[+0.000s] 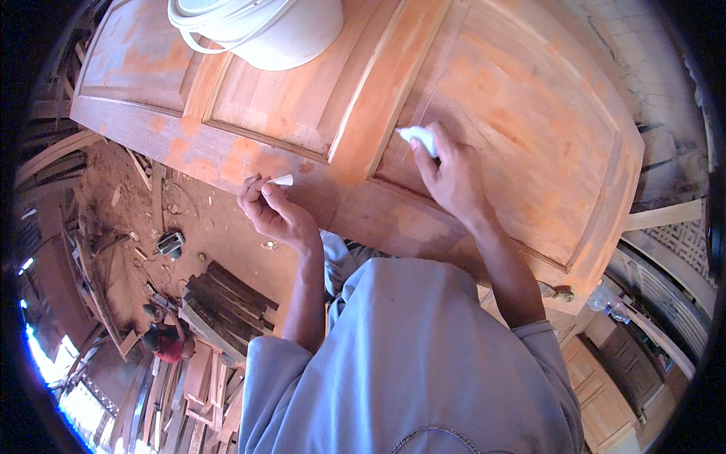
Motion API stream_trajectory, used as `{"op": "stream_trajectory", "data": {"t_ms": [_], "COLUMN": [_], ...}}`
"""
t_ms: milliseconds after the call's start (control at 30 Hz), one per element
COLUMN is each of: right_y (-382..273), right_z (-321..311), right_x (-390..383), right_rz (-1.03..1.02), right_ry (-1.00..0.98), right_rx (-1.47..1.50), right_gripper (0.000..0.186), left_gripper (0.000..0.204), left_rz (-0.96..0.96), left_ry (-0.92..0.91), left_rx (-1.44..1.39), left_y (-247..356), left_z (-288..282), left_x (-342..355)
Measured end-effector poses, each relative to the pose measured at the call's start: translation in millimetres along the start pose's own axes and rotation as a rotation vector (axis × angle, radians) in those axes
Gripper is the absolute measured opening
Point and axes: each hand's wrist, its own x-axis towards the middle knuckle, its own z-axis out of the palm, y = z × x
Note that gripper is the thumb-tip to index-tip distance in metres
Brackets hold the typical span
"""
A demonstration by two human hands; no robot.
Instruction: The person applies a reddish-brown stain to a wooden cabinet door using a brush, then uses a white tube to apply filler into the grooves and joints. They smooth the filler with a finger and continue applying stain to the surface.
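A panelled wooden door [499,83] with patchy orange filler lies across the view in front of me. My right hand [446,170] grips a small white squeeze bottle [422,138], its narrow nozzle at the left moulding of the right-hand panel. My left hand [278,212] is closed, with a small white conical piece [283,180], perhaps a cap, pinched between its fingers just above the door's front rail.
A white bucket [257,34] stands on the door's upper part. A co-worker [166,337] in red is down at lower left beside stacked timber [223,306]. A dark power tool [170,244] lies on the dirt floor. Wooden boards and door pieces crowd the right.
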Motion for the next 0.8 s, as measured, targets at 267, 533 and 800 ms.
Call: {"op": "stream_trajectory", "data": {"t_ms": [267, 533, 800], "right_y": [-1.3, -16.2, -5.6], "right_z": [-7.1, -12.3, -16.3], "right_x": [14.6, 3.6, 32.0], "right_rz": [0.013, -0.087, -0.198], "right_ry": [-0.032, -0.284, -0.136], "right_rx": [-0.088, -0.218, -0.277], "right_gripper": [0.017, 0.018, 0.021], "left_gripper": [0.013, 0.015, 0.013], "left_rz": [0.004, -0.098, -0.079], "left_ry": [-0.019, 0.013, 0.014], "left_rx": [0.028, -0.091, -0.126], "left_y": [1.1, 3.5, 1.4], "left_z": [-1.5, -0.9, -1.7], "left_x": [0.5, -2.1, 0.0]}}
